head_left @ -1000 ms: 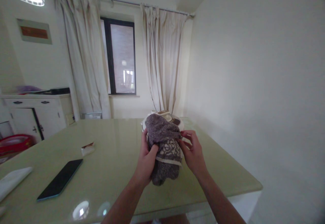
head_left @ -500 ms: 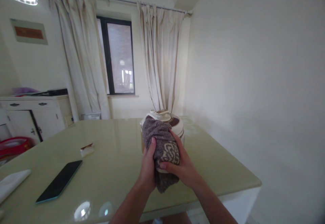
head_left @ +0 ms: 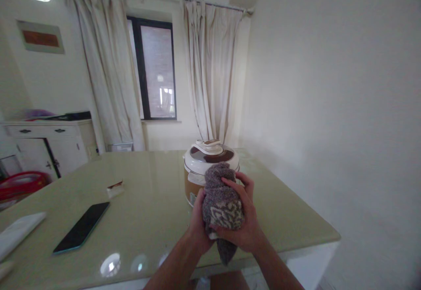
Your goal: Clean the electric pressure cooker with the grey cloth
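A bunched grey-brown towel (head_left: 219, 198) with a pale pattern is held up between both hands, over the near part of the table. My left hand (head_left: 200, 226) grips its left side, with the fingers mostly hidden behind the cloth. My right hand (head_left: 246, 220) is wrapped round the right side, fingers across the upper folds and thumb low on the front. A short dark end of the towel hangs below the hands. Just behind it stands a white and brown rice cooker (head_left: 192, 167) with its lid closed; the towel hides part of its front.
A dark phone (head_left: 81, 228) lies on the glossy green table (head_left: 148, 202), left of my hands. Beyond it is a small white and brown packet (head_left: 115, 188). A white object (head_left: 19, 233) lies at the left edge. The wall (head_left: 329, 105) runs along the right.
Both hands and the towel have come lower and slightly right, uncovering more of the rice cooker. My right fingers have shifted on the towel, which looks more tightly bunched.
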`<action>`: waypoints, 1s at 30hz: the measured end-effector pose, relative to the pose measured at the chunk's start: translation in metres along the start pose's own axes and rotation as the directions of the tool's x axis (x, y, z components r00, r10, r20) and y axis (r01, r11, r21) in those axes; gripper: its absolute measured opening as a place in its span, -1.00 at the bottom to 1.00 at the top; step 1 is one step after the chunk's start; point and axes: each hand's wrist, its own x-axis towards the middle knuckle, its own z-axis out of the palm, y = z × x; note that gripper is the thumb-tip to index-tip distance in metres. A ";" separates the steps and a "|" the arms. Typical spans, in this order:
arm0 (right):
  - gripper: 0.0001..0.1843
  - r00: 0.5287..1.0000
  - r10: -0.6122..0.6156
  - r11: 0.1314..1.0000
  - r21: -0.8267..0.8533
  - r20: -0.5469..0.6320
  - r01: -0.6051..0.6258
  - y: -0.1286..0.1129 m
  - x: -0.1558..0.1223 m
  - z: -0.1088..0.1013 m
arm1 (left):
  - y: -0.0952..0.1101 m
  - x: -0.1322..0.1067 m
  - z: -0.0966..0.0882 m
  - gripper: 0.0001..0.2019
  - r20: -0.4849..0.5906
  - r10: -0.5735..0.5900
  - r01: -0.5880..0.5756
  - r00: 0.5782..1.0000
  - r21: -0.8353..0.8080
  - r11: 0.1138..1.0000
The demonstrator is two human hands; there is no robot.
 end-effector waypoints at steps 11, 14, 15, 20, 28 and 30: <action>-0.04 0.983 -0.166 0.952 -0.247 0.079 0.181 0.007 0.030 -0.024 | 0.035 0.002 -0.018 -0.52 0.145 0.348 -0.366 0.926 0.569 0.737; -0.20 0.983 -0.182 0.927 -0.340 -0.030 0.161 0.014 0.066 -0.026 | 0.060 0.009 -0.035 -0.64 0.368 0.686 -0.561 0.628 0.825 0.071; -0.26 0.985 -0.168 0.904 -0.396 0.022 0.163 0.017 0.079 -0.024 | 0.066 0.013 -0.043 -0.69 0.469 0.705 -0.532 0.533 0.833 -0.152; -0.33 0.888 -0.021 0.768 -0.561 0.460 0.309 0.025 0.129 0.016 | 0.060 0.038 -0.083 -0.78 0.742 0.565 -0.406 0.361 0.670 -0.621; -0.40 0.780 0.185 0.581 -0.707 0.598 0.404 0.016 0.186 0.118 | 0.053 0.052 -0.092 -0.87 0.792 0.553 -0.252 0.258 0.608 -0.753; -0.43 0.759 0.256 0.556 -0.734 0.599 0.391 0.021 0.206 0.142 | 0.057 0.050 -0.091 -0.81 0.803 0.531 -0.282 0.270 0.593 -0.754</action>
